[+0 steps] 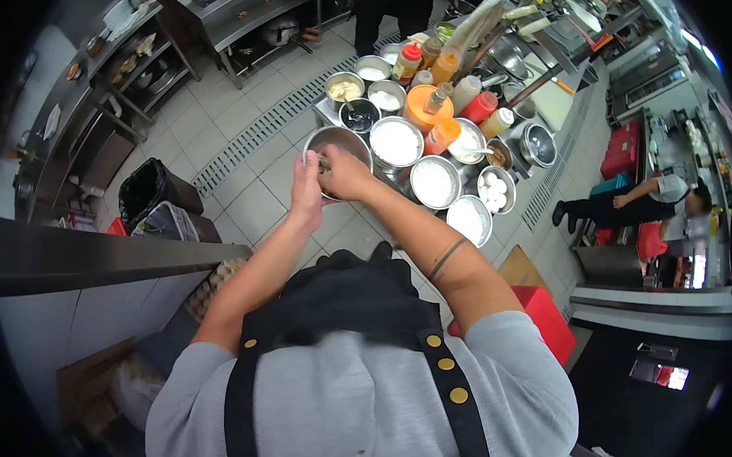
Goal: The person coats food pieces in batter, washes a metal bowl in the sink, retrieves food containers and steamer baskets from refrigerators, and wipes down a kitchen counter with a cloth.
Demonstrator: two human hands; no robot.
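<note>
A round metal bowl is in front of me, at the near left corner of the crowded table. At its left rim, my left hand is closed on the bowl. My right hand reaches over the bowl with its fingers curled inward, close to the left thumb. Something small and dark shows between the right fingers, too hidden to name. Just behind the bowl sits a container of dark sauce, and to its right a round tub of white powder.
More tubs of white powder, a bowl of eggs and squeeze bottles crowd the table. A lined black bin stands left, a red box at lower right. One person stands far right, another beyond the table.
</note>
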